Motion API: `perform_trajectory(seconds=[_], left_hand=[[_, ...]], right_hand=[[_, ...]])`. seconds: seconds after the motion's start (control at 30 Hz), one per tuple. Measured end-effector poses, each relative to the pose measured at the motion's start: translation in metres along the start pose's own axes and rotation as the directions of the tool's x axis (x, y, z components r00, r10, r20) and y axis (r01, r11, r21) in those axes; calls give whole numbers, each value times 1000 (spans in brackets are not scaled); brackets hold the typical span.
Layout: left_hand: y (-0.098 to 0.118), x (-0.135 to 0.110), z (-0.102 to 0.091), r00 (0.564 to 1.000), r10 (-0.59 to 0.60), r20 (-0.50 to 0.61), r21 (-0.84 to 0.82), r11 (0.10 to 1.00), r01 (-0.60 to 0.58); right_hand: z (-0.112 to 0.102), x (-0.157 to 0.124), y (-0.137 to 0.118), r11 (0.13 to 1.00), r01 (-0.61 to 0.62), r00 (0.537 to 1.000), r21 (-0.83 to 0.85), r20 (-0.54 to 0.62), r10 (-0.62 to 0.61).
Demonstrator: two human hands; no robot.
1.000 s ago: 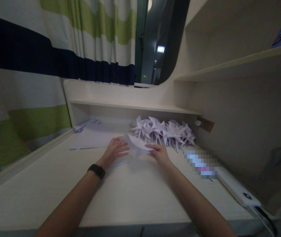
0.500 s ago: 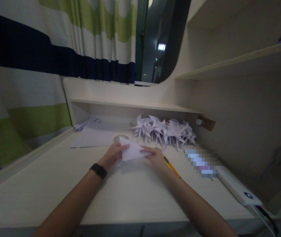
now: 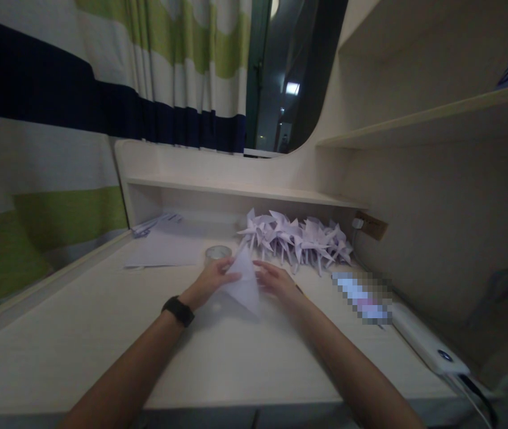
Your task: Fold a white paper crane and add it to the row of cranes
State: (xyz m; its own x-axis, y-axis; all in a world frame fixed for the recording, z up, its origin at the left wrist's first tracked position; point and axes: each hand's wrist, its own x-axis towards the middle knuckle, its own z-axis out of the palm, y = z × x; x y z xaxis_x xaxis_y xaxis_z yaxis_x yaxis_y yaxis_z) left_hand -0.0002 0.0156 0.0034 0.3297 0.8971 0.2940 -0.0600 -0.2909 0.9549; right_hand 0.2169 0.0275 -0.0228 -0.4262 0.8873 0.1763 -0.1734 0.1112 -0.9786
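Observation:
A folded white paper triangle (image 3: 245, 286) is held just above the pale desk (image 3: 218, 357), point down. My left hand (image 3: 211, 279), with a black band on the wrist, pinches its left edge near the top. My right hand (image 3: 274, 280) grips its right side with curled fingers. Behind the hands lies a heap of several folded white paper pinwheels (image 3: 296, 238). A roll of clear tape (image 3: 217, 254) sits just beyond my left hand.
Flat white sheets (image 3: 164, 250) lie at the back left under a low shelf (image 3: 236, 190). A white power strip (image 3: 427, 345) with a cable runs along the right wall. A striped curtain (image 3: 57, 119) hangs on the left.
The paper has turned from lying nearly flat between my hands to standing as a triangle, point down. Both hands moved closer together. The yellow pencil seen earlier is now hidden under my right arm.

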Motion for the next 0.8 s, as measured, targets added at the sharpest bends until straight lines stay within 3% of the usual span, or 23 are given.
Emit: perform_trajectory(seconds=[0.1,0.17,0.27,0.43,0.6,0.8], left_hand=[[-2,-4,8,989,-30,143,-44,998,37],[-1,-6,13,984,-17,176,-59,998,28],[1,-6,17,992,26,124,-23,999,-23],[2,-5,20,999,-48,1,-2,999,48],[-7,-5,22,996,-73,51,39,997,71],[-15,-4,26,990,-61,123,48,997,56]], right_hand=[[6,-2,6,996,-63,998,-60,7,64],[9,-4,7,993,-71,997,-94,9,72],[11,-6,4,993,-43,997,-111,-71,35],[20,-4,1,998,18,963,-58,-268,-33],[30,-4,3,968,45,895,-246,-422,-148],[28,-5,8,917,83,908,-389,-350,-231]])
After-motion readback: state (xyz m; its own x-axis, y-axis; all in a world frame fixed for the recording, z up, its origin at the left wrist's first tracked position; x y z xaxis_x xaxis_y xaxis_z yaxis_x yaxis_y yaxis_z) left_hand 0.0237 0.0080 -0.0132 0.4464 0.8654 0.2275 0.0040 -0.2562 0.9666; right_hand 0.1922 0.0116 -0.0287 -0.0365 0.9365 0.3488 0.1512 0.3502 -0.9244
